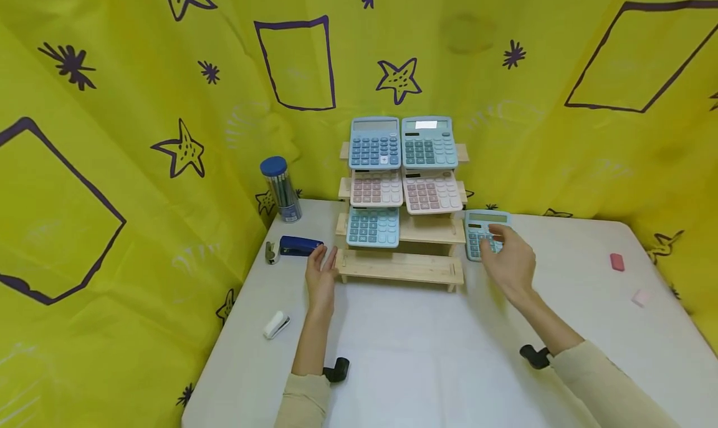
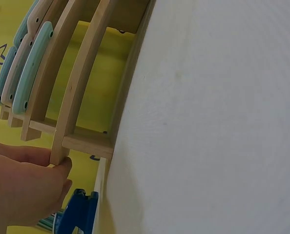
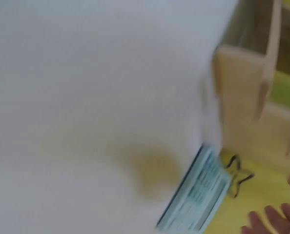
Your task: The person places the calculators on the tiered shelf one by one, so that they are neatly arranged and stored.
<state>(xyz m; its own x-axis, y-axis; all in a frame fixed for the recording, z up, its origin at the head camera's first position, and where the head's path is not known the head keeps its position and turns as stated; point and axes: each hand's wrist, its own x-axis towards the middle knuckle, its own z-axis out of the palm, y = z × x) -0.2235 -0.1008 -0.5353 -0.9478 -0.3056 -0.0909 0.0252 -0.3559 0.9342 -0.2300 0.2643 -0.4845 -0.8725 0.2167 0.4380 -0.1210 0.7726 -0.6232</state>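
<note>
Yellow cloth with purple stars and boxes hangs behind a white table (image 1: 426,353). Right hand (image 1: 507,263), fingers spread and relaxed, hovers over the lower half of a blue-green calculator (image 1: 485,225) lying flat on the table at 3 o'clock of the wooden tiered rack (image 1: 401,267); fingertips look to be on or just above the keys, contact not clear, nothing clamped. Right wrist view is blurred: calculator (image 3: 196,200) and fingertips (image 3: 277,217) only. Left hand (image 1: 321,277) is open, fingers straight, touching the rack's bottom rail at its 9 o'clock end; the left wrist view shows the fingers (image 2: 47,168) against the rail end, bracing rather than gripping.

The rack holds five calculators: two blue up top (image 1: 374,142) (image 1: 429,141), two pink in the middle (image 1: 376,188) (image 1: 432,192), one blue on the third tier at left (image 1: 373,227). The slot at right of that one is bare.

Judged step: picking up the loose calculator while steadying the rack. Next move needs fingers closed round its edges, a lift, then a shift toward 9 o'clock into the bare slot, set tilted like the others.

Blue stapler (image 1: 300,246) and pencil tube (image 1: 280,188) at 9–10 o'clock of the rack, white small stapler (image 1: 276,324) at 8. Pink erasers (image 1: 617,261) far at 3 o'clock.
</note>
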